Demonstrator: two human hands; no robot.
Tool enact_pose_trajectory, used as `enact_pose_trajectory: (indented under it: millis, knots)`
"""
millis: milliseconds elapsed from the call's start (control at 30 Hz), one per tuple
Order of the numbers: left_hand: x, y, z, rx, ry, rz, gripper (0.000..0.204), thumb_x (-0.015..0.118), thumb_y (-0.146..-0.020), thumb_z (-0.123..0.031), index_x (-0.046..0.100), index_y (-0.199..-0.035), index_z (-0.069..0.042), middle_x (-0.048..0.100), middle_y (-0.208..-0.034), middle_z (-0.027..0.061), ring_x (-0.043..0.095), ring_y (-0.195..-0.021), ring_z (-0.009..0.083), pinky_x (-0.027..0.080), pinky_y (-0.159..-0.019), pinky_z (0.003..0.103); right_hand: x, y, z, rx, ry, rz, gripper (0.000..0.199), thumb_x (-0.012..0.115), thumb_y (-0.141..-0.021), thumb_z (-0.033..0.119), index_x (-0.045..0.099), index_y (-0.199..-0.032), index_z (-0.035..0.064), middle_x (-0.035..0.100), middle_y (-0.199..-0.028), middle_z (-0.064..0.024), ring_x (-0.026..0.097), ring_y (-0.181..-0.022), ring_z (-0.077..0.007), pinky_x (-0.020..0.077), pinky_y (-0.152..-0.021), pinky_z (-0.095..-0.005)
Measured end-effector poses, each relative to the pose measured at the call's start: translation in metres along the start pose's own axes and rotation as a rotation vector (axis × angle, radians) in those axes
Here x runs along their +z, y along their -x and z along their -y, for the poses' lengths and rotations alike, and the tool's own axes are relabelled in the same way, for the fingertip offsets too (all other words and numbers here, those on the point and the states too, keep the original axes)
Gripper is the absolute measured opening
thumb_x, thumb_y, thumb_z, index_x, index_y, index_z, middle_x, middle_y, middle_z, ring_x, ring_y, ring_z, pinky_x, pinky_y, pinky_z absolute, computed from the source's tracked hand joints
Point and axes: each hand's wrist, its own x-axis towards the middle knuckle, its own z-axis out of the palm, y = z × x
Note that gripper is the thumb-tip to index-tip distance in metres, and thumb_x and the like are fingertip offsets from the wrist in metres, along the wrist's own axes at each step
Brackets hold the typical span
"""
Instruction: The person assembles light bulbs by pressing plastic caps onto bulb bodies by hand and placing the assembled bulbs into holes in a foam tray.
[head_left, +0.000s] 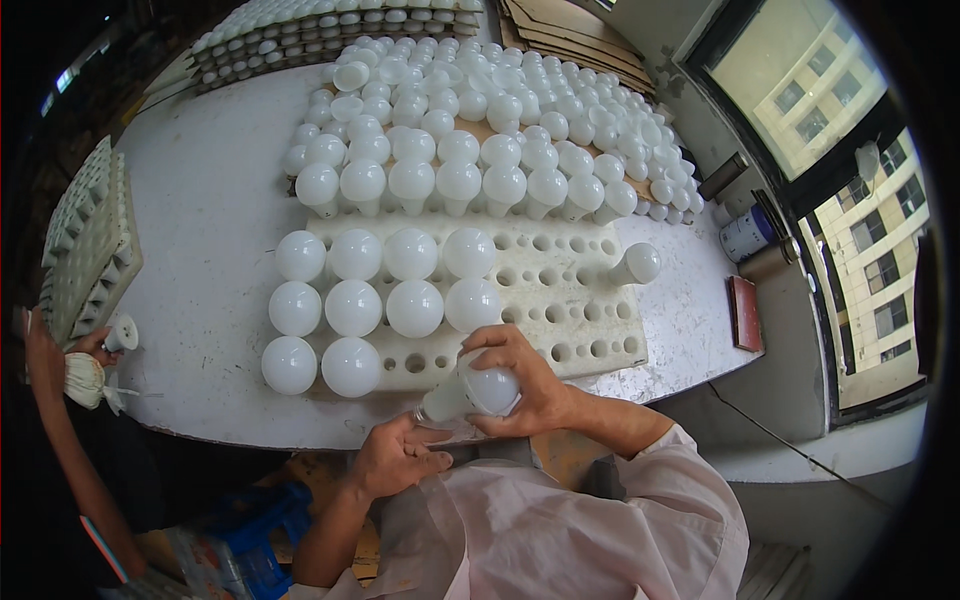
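I hold a white light bulb [447, 400] tilted in front of me, just over the table's near edge. My right hand [537, 380] is wrapped round its round white dome. The fingers of my left hand [392, 460] are closed at its narrow metal-coloured base. Just beyond, a white foam tray [580, 333] lies flat with rows of holes. Several bulbs [415, 308] stand dome-up in its left part, and holes show bare to the right. A single bulb [640, 263] leans outward at the tray's right edge.
Many more bulbs [458, 185] and white domes crowd the table's far side. At left, a co-worker's hand [95, 345] holds a bulb beside propped-up foam trays [95, 245]. A red-brown box [743, 313] and a tin [748, 235] stand near the window at right.
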Motion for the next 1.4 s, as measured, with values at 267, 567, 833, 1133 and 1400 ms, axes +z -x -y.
enact_pose_trajectory:
  millis: [267,567,833,1133,1400]
  knots:
    - [-0.006,0.022,-0.011,0.056,-0.179,-0.079,0.047,0.072,-0.08,-0.002,0.053,-0.12,0.013,0.066,-0.109,0.0261,0.068,-0.08,0.0151,0.054,-0.069,0.026,0.015,-0.049,-0.018,-0.24,0.496,0.319,0.072,0.078,-0.06,0.014,0.052,-0.128,0.0126,0.044,-0.131,-0.0158,0.046,-0.118,-0.0332,0.0436,-0.094,-0.0431]
    - [-0.069,0.096,-0.043,0.539,-0.197,-0.399,0.035,0.066,-0.086,-0.013,0.059,-0.11,0.011,0.069,-0.092,0.0177,0.065,-0.076,0.0222,0.053,-0.072,0.031,-0.097,-0.114,-0.045,-0.068,0.53,-0.088,0.037,0.072,-0.077,0.015,0.063,-0.112,0.0116,0.061,-0.108,-0.0095,0.061,-0.096,-0.0299,0.0517,-0.08,-0.0385]
    - [-0.26,0.06,-0.03,0.295,-0.406,-1.382,0.048,0.053,-0.087,0.005,0.043,-0.134,0.007,0.053,-0.132,0.0235,0.056,-0.118,0.0285,0.046,-0.094,0.034,-0.221,-0.208,-0.256,0.715,0.816,0.241,0.053,0.07,-0.079,0.035,0.059,-0.124,0.0111,0.066,-0.114,-0.0142,0.063,-0.104,-0.0323,0.0492,-0.092,-0.0396]
    - [-0.362,-0.063,-0.05,-0.132,-0.835,-1.248,0.089,0.074,-0.072,-0.01,0.025,-0.146,-0.002,0.023,-0.154,0.0221,0.023,-0.142,0.0345,0.024,-0.115,0.038,-0.221,-0.217,-0.312,0.873,0.925,0.572,0.074,0.077,-0.07,0.029,0.047,-0.136,0.013,0.061,-0.12,-0.0172,0.059,-0.111,-0.0331,0.0459,-0.097,-0.0415]
    - [-0.389,-0.115,-0.041,-0.081,-0.87,-1.108,0.077,0.077,-0.072,-0.012,0.041,-0.138,0.001,0.049,-0.137,0.0224,0.047,-0.128,0.0352,0.039,-0.105,0.038,-0.241,-0.22,-0.246,0.711,0.596,-0.106,0.07,0.072,-0.076,0.025,0.041,-0.136,0.0066,0.059,-0.115,-0.0185,0.06,-0.107,-0.0297,0.0527,-0.086,-0.0405]
